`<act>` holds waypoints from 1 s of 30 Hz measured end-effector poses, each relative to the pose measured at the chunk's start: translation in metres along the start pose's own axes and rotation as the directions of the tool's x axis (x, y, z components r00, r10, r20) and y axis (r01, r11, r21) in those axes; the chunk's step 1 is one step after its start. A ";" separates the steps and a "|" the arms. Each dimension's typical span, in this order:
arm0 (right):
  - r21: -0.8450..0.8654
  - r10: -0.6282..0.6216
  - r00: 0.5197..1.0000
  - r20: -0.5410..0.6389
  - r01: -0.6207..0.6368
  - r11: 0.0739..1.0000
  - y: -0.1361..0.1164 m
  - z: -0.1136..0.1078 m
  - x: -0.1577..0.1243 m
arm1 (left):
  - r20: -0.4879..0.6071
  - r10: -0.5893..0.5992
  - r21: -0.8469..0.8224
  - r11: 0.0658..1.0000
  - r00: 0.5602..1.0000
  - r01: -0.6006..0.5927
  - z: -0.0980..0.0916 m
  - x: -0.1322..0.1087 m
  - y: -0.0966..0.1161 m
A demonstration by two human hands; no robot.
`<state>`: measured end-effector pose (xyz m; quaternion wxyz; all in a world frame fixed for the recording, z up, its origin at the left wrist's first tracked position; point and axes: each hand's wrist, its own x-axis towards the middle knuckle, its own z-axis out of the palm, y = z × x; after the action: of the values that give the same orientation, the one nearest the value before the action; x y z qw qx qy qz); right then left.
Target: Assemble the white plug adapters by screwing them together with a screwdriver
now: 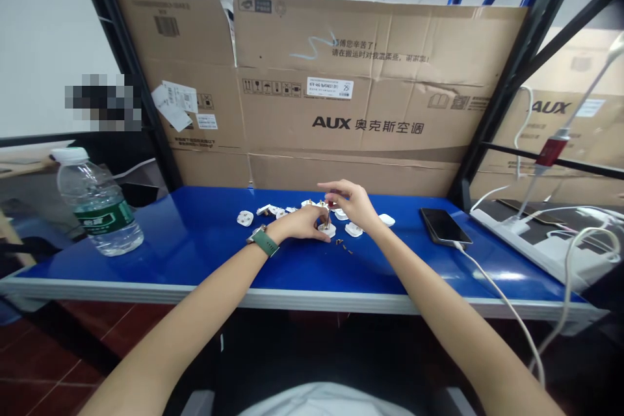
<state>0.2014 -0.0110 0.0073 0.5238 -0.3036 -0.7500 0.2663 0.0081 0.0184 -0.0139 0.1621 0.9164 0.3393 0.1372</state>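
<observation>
My left hand (301, 222), with a green watch on the wrist, rests on the blue table (195, 253) and is closed round a white plug part (327, 230). My right hand (351, 200) hovers just above it, fingers pinched on a small screwdriver (329, 211) that stands upright on the part. Several other white plug pieces (245, 217) lie scattered round both hands. A few small dark screws (344, 247) lie in front of them.
A water bottle (97, 203) stands at the table's left. A black phone (444, 226) on a white cable lies to the right, beside a white power strip (546, 248). Large cardboard boxes (351, 91) wall off the back. Black shelf posts rise at both sides.
</observation>
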 end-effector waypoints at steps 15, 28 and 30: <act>0.068 0.067 0.990 0.126 -0.076 0.995 0.005 -0.007 -0.001 | -0.005 0.044 -0.006 0.999 0.999 -0.044 0.001 0.001 -0.003; 0.055 0.148 0.989 0.022 -0.149 0.987 0.003 -0.004 0.000 | -0.014 0.046 0.006 0.999 0.999 -0.046 0.000 0.001 0.002; 0.090 0.154 0.988 -0.012 -0.152 0.984 0.003 -0.005 0.001 | -0.013 0.032 0.018 0.999 0.999 -0.031 -0.002 -0.001 0.005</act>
<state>0.2063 -0.0082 0.0071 0.5217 -0.3393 -0.7070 0.3359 0.0097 0.0144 -0.0104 0.1495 0.9221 0.3271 0.1425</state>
